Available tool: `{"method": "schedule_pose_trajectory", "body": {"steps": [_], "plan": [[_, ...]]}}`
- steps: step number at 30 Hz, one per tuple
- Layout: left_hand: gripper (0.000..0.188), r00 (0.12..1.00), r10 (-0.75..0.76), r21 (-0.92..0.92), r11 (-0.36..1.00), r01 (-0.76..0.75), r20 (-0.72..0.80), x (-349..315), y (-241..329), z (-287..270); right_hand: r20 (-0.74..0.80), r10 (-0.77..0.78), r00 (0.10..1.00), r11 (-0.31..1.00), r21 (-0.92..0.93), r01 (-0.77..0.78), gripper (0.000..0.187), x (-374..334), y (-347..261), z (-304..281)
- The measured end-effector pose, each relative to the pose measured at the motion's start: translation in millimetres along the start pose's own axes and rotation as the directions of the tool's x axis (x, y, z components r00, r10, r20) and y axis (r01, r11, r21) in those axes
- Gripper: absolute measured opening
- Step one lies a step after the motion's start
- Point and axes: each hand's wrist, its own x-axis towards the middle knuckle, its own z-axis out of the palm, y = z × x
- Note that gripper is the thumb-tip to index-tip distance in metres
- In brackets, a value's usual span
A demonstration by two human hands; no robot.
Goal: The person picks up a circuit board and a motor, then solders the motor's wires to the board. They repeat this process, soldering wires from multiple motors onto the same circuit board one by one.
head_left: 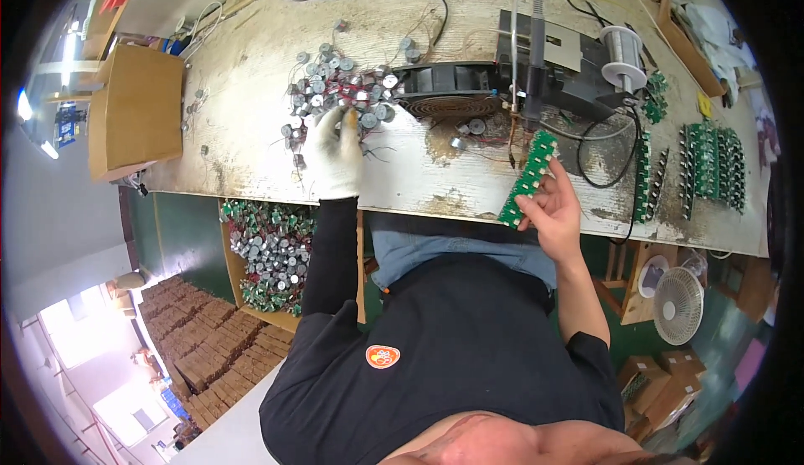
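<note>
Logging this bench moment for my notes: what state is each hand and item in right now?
Left hand: gloved, fingers in the pile of small round parts.
Right hand: bare, gripping green circuit board strip, tilted.
Fan on the bench: lying flat.
Solder spool: upright.
Box of parts: open, full.

Counter [251, 88]: I see a worn, pale, stained top filling twelve o'clock.
Floor [176, 239]: dark green below the counter edge.
Light: bright windows [84, 339] at eight o'clock.
Fan [677, 304]: small, white, at four o'clock.
Boxes [134, 109]: brown cardboard at ten o'clock.
</note>
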Motion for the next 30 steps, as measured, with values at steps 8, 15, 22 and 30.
{"method": "schedule_pose_trajectory", "body": {"steps": [8, 15, 22, 30], "plan": [[0.031, 0.888, -0.383, -0.713, 0.546, 0.441, 0.255, -13, 41, -12, 0.043, -0.014, 0.999, 0.999, -0.052, 0.016, 0.091, -2, -1, -2], [0.021, 0.932, -0.201, -0.607, 0.713, 0.351, 0.303, -44, 74, 6, 0.044, 0.078, 0.996, 0.996, -0.041, -0.076, 0.091, -2, -4, -6], [0.012, 0.896, 0.048, -0.336, 0.935, 0.115, 0.442, -75, 93, 23, 0.040, 0.107, 0.993, 0.994, -0.034, -0.105, 0.089, -6, -8, -3], [0.019, 0.596, -0.188, -0.307, 0.716, 0.627, 0.781, -93, 114, 41, 0.057, 0.137, 0.989, 0.991, -0.023, -0.136, 0.083, -12, -12, -1]]}}
